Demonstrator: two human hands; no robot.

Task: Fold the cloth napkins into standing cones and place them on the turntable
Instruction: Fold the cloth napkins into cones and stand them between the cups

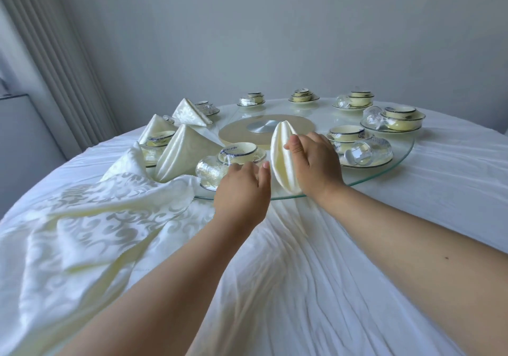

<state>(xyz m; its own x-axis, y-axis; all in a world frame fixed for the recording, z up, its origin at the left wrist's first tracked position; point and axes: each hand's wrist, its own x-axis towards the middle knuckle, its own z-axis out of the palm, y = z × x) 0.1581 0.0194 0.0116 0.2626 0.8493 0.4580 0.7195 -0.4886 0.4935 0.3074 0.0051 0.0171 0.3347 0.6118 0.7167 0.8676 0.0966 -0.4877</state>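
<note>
A cream napkin folded into a pointed cone (281, 157) stands upright on the near rim of the glass turntable (404, 152). My right hand (313, 163) holds its right side, thumb on the front fold and fingers behind. My left hand (243, 188) hovers just left of the cone with relaxed fingers, gripping nothing. Three more folded cones stand at the left: one near (181, 155), one further back (155, 128), one furthest (191, 112). Several unfolded patterned napkins (90, 218) lie heaped on the table at the near left.
Bowl-and-saucer sets with overturned glasses ring the turntable, one just left of my left hand (239, 152) and one right of my right hand (357, 146). A metal hub (264, 126) marks the turntable's middle. A white tablecloth (330, 273) covers the round table.
</note>
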